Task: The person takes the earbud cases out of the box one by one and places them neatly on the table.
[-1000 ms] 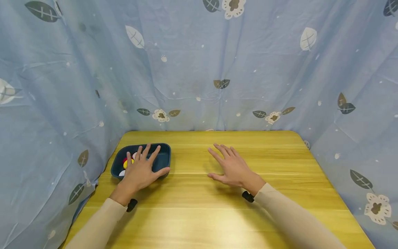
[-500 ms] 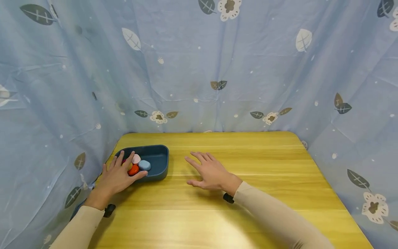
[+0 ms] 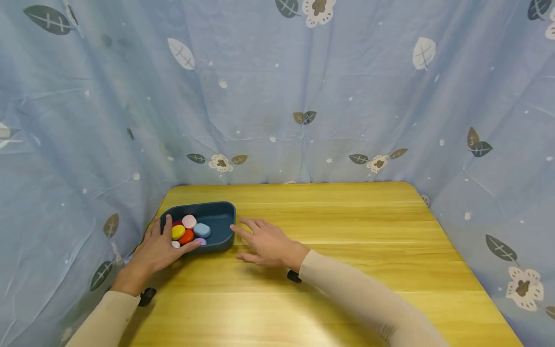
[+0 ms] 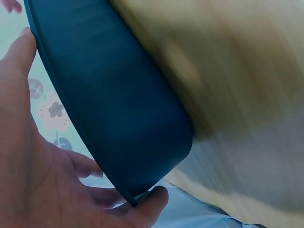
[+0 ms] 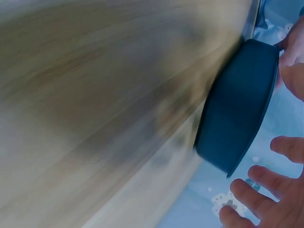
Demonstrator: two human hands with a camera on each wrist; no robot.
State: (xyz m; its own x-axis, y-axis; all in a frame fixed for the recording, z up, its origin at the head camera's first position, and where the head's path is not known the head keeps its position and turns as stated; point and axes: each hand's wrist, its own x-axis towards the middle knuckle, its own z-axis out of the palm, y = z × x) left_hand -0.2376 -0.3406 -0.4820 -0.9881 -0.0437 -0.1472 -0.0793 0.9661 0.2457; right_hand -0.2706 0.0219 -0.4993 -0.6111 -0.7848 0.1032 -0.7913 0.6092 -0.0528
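Note:
A dark blue rectangular bin (image 3: 222, 222) stands on the table's left side, holding several smooth, pebble-like pieces. Among them are a yellow piece (image 3: 178, 232), an orange-red piece (image 3: 186, 236), a light blue piece (image 3: 202, 230) and a pale pink piece (image 3: 189, 221). My left hand (image 3: 155, 248) spans the bin's left end, fingers spread along the far side and thumb over the front rim. In the left wrist view, the thumb and fingertips (image 4: 154, 202) lie right at the rim. My right hand (image 3: 268, 245) hovers by the bin's right end, fingers apart; in the right wrist view, a gap shows between them.
The yellow wood-grain table (image 3: 329, 221) extends to the right of the bin. A blue curtain (image 3: 269, 96) printed with leaves and flowers hangs behind the table and along both sides, close to the bin's left end.
My right hand has moved left to the bin's right end. My left hand has shifted left from above the bin to its left end, uncovering the coloured pieces.

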